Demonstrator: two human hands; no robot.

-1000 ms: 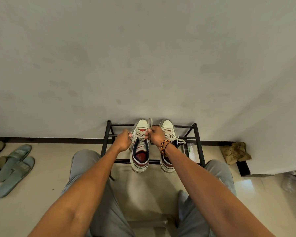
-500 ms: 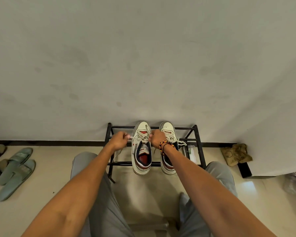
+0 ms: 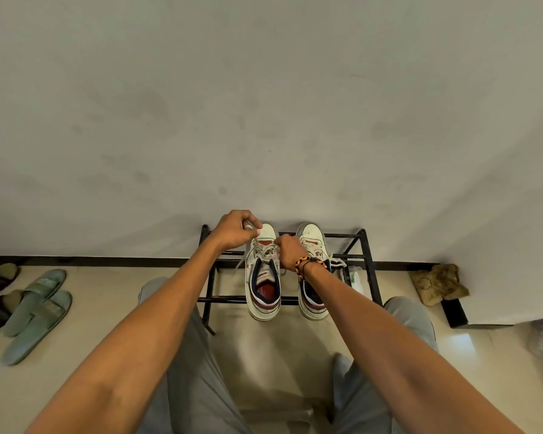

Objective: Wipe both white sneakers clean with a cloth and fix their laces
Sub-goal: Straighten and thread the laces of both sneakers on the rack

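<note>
Pale wall behind a black rack [image 3: 365,264] on a tiled floor; two sneakers [image 3: 263,277] side by side on it, toes to the wall. Left hand [image 3: 234,230] pinches a lace [image 3: 255,242] raised above the left sneaker; right hand [image 3: 290,252], fingers curled, grips its other lace at the eyelets. Green slides [image 3: 35,311] far left

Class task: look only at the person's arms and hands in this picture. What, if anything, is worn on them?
Both forearms are bare, with no sleeves or gloves in view. The left hand and its wrist carry nothing. The right hand has beaded bracelets at the wrist, in black, orange and yellow. No rings can be made out.
</note>
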